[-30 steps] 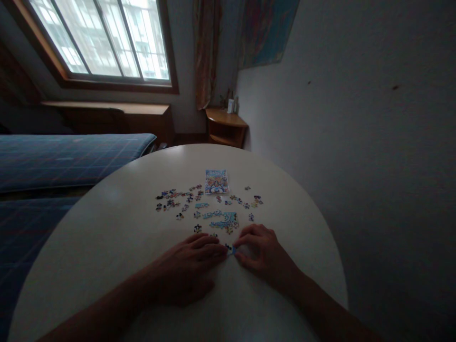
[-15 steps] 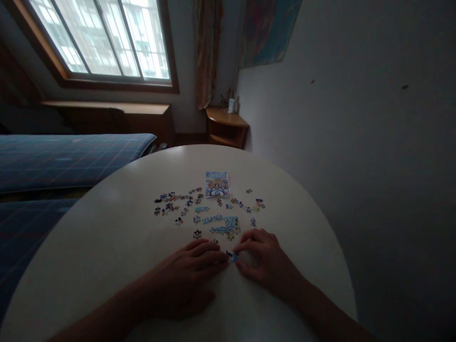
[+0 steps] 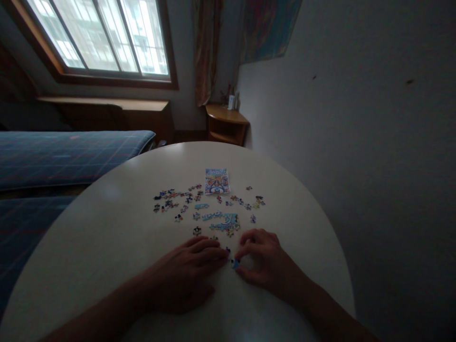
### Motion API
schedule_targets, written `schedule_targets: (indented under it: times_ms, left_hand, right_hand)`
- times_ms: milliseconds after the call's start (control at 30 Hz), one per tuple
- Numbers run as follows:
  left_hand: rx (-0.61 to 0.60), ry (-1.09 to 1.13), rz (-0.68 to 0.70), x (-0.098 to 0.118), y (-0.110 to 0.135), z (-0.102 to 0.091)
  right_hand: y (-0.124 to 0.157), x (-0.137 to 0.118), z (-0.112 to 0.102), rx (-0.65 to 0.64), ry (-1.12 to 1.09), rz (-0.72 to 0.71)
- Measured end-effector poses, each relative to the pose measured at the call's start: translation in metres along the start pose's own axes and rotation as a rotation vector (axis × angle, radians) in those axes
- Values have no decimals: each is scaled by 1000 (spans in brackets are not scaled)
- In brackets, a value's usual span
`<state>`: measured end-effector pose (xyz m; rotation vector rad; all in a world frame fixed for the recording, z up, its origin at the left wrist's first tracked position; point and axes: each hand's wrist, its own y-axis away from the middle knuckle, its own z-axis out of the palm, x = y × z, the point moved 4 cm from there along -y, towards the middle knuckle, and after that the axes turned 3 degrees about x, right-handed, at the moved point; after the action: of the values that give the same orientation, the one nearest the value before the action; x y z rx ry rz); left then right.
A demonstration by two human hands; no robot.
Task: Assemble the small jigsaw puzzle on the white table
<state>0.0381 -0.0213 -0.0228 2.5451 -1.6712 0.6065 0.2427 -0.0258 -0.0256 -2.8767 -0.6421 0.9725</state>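
R hand (image 3: 261, 257) pinching blue pc (image 3: 235, 264) at tabletop (image 3: 114, 232), btwn hands; L hand (image 3: 190, 266) flattish, too dark to tell if gripping. Small section (image 3: 231, 219) joined; many pcs (image 3: 172, 195) loose.

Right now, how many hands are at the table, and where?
2. The left hand lies palm down, to the left of the small blue puzzle piece; the right hand is on the other side, pinching that piece. Neither is hidden, and no other hand shows.
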Motion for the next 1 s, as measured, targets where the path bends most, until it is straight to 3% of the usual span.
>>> schedule_targets:
  times_ms: [400,633,1000]
  left_hand:
    - [-11,-22,-5,0,-3,-1]
    - [69,-37,9,-6,2,-11]
    - [49,-37,110,-3,-3,-8]
  right_hand:
    - [3,-7,4,-70,-34,-125]
    - [2,-3,4,-16,-53,-121]
    - [1,-7,7,8,-45,-177]
